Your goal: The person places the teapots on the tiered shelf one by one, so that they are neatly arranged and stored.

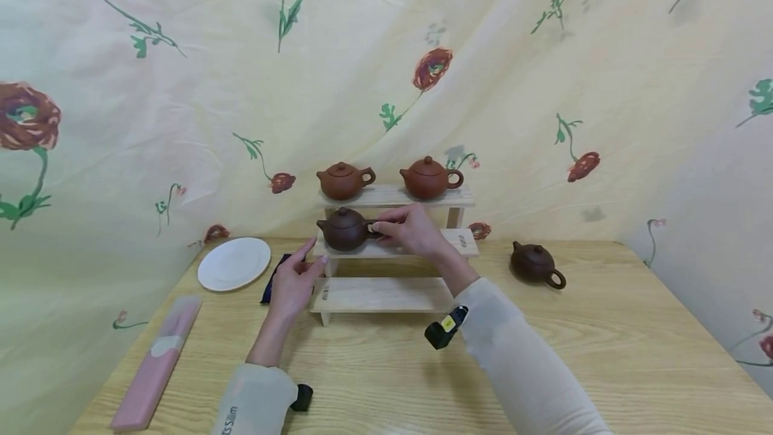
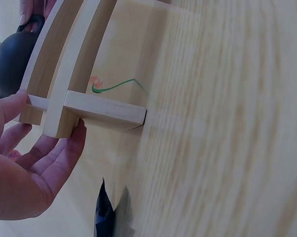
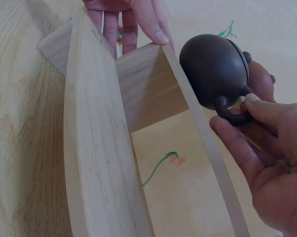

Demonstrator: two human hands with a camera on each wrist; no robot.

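Observation:
A dark brown teapot sits at the left end of the middle tier of a three-tier wooden stand, spout to the left. My right hand pinches its looped handle between thumb and fingers, as the right wrist view confirms with the teapot at the shelf's edge. At the stand's left end, my left hand holds the frame; in the left wrist view its thumb lies on a shelf edge and its fingers reach round the side. Two reddish-brown teapots, one left and one right, stand on the top tier.
Another dark teapot lies on the table right of the stand, tipped over. To the left are a white plate, a dark packet partly behind the left hand, and a long pink case. A flowered cloth hangs behind.

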